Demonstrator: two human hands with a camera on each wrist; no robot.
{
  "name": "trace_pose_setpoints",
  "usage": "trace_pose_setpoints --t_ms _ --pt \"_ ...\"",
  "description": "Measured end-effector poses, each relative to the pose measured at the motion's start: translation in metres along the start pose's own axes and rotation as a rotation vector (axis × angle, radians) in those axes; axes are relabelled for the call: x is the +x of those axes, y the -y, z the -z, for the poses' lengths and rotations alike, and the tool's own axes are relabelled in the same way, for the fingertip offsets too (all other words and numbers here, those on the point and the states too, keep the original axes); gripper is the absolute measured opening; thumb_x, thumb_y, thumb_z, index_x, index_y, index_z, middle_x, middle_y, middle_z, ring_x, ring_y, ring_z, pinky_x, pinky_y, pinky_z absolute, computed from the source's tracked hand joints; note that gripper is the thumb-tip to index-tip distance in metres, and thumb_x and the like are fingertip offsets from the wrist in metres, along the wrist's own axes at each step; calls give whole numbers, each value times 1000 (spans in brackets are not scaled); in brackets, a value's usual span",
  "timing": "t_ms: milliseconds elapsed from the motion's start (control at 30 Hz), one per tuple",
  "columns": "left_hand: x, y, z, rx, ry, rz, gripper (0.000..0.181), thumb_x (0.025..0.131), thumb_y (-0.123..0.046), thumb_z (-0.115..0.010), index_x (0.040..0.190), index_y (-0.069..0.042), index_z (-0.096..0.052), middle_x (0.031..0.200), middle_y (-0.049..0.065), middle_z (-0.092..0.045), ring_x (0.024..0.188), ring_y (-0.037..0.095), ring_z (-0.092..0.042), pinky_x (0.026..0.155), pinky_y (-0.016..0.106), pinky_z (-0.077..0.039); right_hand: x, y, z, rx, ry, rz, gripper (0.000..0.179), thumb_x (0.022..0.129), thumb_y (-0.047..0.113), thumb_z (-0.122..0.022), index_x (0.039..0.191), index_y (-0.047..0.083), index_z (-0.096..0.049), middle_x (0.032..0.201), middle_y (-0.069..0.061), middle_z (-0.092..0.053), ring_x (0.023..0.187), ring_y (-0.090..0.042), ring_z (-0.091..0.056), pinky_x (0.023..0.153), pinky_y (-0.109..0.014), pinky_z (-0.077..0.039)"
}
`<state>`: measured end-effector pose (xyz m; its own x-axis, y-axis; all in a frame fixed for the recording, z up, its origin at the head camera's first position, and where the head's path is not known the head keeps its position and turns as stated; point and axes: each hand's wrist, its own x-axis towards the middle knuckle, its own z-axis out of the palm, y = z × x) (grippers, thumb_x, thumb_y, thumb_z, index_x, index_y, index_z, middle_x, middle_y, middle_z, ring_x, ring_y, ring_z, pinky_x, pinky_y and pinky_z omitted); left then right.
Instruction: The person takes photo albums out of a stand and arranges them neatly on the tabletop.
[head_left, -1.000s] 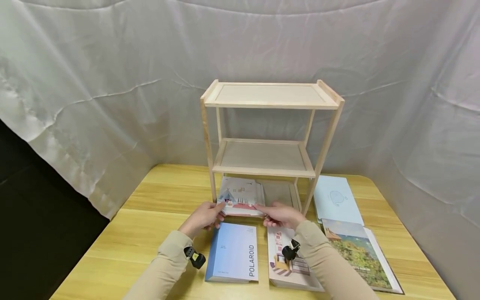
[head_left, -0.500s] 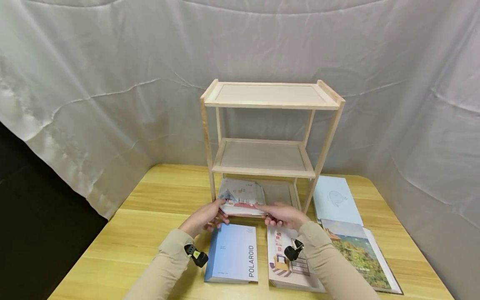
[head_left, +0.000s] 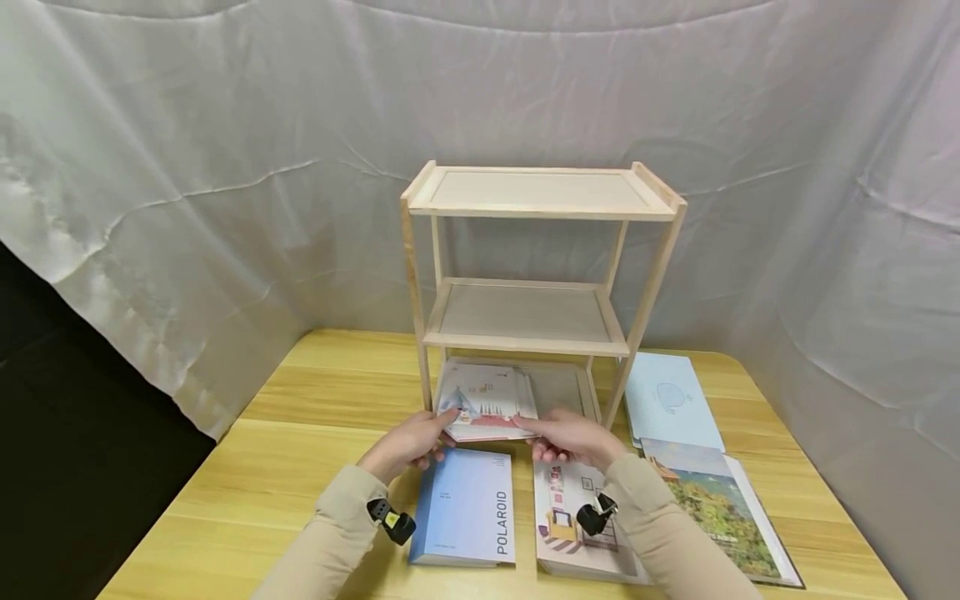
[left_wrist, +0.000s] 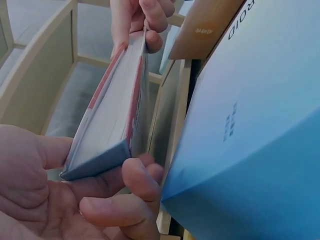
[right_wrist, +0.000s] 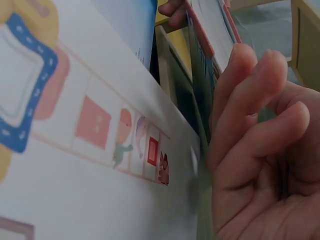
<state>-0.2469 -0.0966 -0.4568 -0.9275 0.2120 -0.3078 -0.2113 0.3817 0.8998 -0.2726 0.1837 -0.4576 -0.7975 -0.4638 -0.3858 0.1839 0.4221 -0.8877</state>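
Note:
On the rack's bottom shelf lies a thick hardcover book [head_left: 491, 402] with a pale illustrated cover, its near edge reaching the shelf's front. My left hand [head_left: 405, 446] grips its near left corner, thumb on the cover and fingers below. At the near right corner, my right hand [head_left: 573, 437] holds it the same way. In the left wrist view the page block [left_wrist: 107, 110] faces the camera between red-edged covers. A blue book marked POLAROID [head_left: 468, 508] lies just below the left hand. Beneath the right wrist is another illustrated book [head_left: 558, 500], partly covered by the sleeve.
The three-tier wooden rack [head_left: 525, 344] stands behind the hands, its middle shelf just above the held book. On the right, a light blue book [head_left: 671, 396] and a book with a tree picture [head_left: 712, 508] overlap. A grey curtain [head_left: 300, 150] hangs behind the wooden table [head_left: 337, 375].
The held book has shifted slightly toward me and to the right, with its near edge now lower in the head view. Both hands keep their grip and move with it.

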Motion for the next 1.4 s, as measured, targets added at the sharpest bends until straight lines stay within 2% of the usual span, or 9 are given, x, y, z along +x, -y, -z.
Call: trace_pose_setpoints --t_ms 133,233,333,467,600,800,1133,1400 --pt "-3 3 0 -8 -6 -19 48 106 -48 -44 108 -5 -65 96 12 -60 60 13 -50 47 20 -36 -6 2 -4 -17 -9 24 52 98 51 -59 95 0 -66 64 1 -65 50 -2 -50 44 -14 -36" --pt "-6 4 1 -16 -1 -30 48 106 -48 -44 108 -5 -66 94 11 -60 59 12 -50 47 21 -36 -10 2 -8 -20 -19 36 50 98 50 -60 89 1 -64 64 -1 -67 49 -3 -52 44 -15 -37" --pt "-11 6 1 -22 3 -40 49 105 -48 -46 108 -4 -67 83 8 -60 56 12 -48 46 21 -35 -15 2 -12 -37 -37 33 51 98 49 -61 94 -2 -64 65 -3 -68 48 -4 -54 44 -15 -38" --pt "-17 8 1 -29 -1 -45 50 104 -48 -49 106 -2 -67 63 1 -51 53 11 -44 47 22 -33 -20 2 -18 -72 -49 34 52 98 47 -60 101 -4 -63 66 -4 -69 49 -4 -55 44 -15 -39" --pt "-22 10 0 -27 -12 -50 49 103 -49 -50 102 -3 -67 56 -3 -45 52 11 -42 49 24 -34 -26 3 -23 -76 -53 52 50 100 45 -59 102 -5 -62 65 -4 -69 48 -5 -55 45 -15 -40" --pt "-34 12 -1 -22 4 -69 49 103 -50 -50 101 -4 -67 55 -5 -42 58 13 -47 52 24 -35 -36 0 -29 -79 -49 78 53 99 47 -58 100 -5 -62 64 -4 -68 47 -6 -56 45 -18 -44" --pt "-52 18 -2 -53 59 -87 51 101 -52 -52 108 -5 -68 61 -4 -43 61 13 -46 53 23 -36 -54 -2 -41 -109 -88 98 56 98 50 -59 96 -5 -62 60 -4 -68 46 -8 -56 42 -17 -40" --pt "-67 27 -2 -48 80 -94 51 100 -54 -53 105 -5 -66 72 2 -55 54 12 -39 54 24 -36 -65 -5 -53 -152 -96 121 53 97 52 -60 80 2 -56 58 -5 -68 45 -11 -61 42 -18 -40"
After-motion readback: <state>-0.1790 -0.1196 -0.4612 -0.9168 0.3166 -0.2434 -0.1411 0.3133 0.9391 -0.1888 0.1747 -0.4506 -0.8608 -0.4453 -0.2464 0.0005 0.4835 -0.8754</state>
